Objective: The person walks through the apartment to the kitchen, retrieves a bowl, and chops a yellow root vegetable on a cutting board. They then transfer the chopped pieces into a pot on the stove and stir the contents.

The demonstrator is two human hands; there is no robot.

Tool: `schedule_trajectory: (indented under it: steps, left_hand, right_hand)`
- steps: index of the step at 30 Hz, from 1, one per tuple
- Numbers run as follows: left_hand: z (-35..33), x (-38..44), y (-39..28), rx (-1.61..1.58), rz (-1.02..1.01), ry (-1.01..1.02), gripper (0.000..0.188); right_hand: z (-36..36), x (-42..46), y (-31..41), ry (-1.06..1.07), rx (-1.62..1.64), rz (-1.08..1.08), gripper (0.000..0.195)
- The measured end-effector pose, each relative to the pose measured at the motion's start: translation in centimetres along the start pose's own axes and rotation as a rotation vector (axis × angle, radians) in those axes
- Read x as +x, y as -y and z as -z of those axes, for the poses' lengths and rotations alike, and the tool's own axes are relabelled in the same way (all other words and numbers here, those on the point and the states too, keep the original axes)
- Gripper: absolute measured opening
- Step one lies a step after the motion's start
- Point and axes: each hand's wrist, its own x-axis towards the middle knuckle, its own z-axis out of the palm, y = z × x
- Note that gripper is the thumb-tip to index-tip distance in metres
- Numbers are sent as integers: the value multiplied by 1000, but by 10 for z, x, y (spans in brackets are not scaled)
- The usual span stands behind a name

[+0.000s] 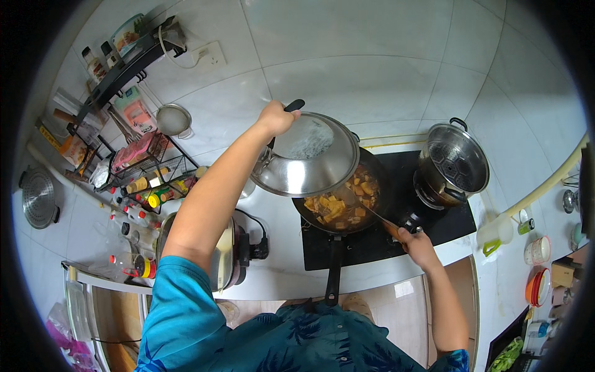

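Note:
My left hand [278, 119] grips the black handle of a domed steel and glass lid [304, 172]. The lid is tilted and held over the far left part of a black wok [379, 162]. Chunks of browned food [331, 210] in a dark sauce fill the wok's bottom; the lid hides part of them. In my right hand [417, 249] is the wooden handle of a metal spatula [382, 218]. Its head reaches into the food and cannot be made out clearly. The wok's long black handle [333, 274] points toward my body.
The wok sits on a black glass cooktop [320, 255]. A steel steamer pot [453, 162] stands at its right rear. To the left are an electric pan [225, 255] with a black plug, bottles [135, 265] and a wire rack [153, 162]. A wall shelf [121, 69] hangs above.

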Motion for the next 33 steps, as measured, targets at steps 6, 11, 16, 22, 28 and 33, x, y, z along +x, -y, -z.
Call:
schedule_trajectory:
  steps: [6,11,16,22,28,33]
  left_hand:
    - [-8,-6,-5,-1,-2,-12,46]
    - [-35,-10,-2,45,-23,0,48]
    - [-72,-21,-7,36,1,81,48]
    - [-119,-27,-13,-1,3,140,47]
    - [-149,-26,2,41,-28,200,49]
    - [-146,-37,8,103,-89,173,44]
  right_hand:
    - [-22,-47,9,-309,-554,370,40]
    - [-56,-42,-20,-439,-471,314,39]
    - [-81,-33,-19,-540,-336,268,38]
    - [-86,-40,-7,-414,-135,267,43]
    - [-75,-45,-22,-399,70,175,44]
    - [-63,-63,-38,-431,176,34,46]
